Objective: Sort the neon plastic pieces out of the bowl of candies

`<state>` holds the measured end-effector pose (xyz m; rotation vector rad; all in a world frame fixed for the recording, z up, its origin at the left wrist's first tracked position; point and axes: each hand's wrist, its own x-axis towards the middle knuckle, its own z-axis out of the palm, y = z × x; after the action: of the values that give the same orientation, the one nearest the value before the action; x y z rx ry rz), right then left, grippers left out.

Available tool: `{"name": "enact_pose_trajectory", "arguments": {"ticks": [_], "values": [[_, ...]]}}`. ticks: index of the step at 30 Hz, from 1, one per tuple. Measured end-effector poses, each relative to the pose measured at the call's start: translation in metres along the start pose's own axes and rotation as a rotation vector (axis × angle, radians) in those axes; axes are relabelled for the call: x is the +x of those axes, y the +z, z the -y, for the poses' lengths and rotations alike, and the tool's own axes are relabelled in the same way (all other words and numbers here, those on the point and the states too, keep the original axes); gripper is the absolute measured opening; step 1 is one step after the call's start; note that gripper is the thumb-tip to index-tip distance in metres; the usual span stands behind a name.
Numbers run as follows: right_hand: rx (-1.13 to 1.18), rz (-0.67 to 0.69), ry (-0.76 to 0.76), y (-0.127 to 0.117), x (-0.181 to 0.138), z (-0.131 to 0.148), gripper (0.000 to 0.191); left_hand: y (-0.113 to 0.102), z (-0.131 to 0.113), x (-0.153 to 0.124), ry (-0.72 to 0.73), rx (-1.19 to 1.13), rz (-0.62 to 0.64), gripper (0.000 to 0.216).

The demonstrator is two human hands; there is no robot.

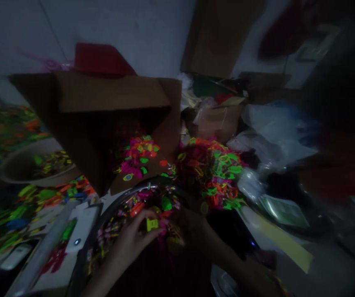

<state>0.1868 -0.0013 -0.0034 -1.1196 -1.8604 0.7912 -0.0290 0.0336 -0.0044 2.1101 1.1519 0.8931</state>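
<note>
**Now sorting: one yellow piece pinched over the basin**

Right now the biggest thing before me is the tipped cardboard box [109, 111], its mouth spilling neon plastic pieces. Just right of it sits a loose heap of bright pieces [211, 169], pink, green and orange. Nearer me is the round metal basin [115, 204], full of the same small parts, with a pale bowl [19, 165] off to the left on the bench. My left hand [130, 239] is closed on a yellow piece [152, 224], pinched at the fingertips just above the basin's contents. My right hand [196, 231] lies in shadow beside it, over the basin; I cannot tell whether it grips anything. I judge this the picking step; the next move calls for a steady pinch and better light.
</note>
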Motion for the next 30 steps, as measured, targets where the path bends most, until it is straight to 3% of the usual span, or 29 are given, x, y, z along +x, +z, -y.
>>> {"name": "enact_pose_trajectory", "arguments": {"ticks": [4,8,17,23,30], "values": [[-0.070,0.000,-0.235,-0.010,-0.006,0.016,0.036,-0.003,-0.016,-0.003,0.137,0.031,-0.057,0.020],[-0.146,0.025,-0.321,-0.012,-0.011,0.026,0.038,-0.005,-0.024,-0.007,0.252,0.078,-0.111,0.018],[-0.377,0.033,-0.529,-0.015,-0.010,0.045,0.022,-0.011,-0.028,-0.012,0.306,0.122,-0.050,0.014],[-0.305,0.110,-0.419,-0.015,-0.014,0.045,0.024,-0.015,-0.030,-0.017,0.401,0.300,-0.024,0.016],[-0.111,0.185,-0.199,-0.012,-0.016,0.035,0.056,-0.018,-0.034,-0.017,0.497,0.410,-0.051,0.016]]}}
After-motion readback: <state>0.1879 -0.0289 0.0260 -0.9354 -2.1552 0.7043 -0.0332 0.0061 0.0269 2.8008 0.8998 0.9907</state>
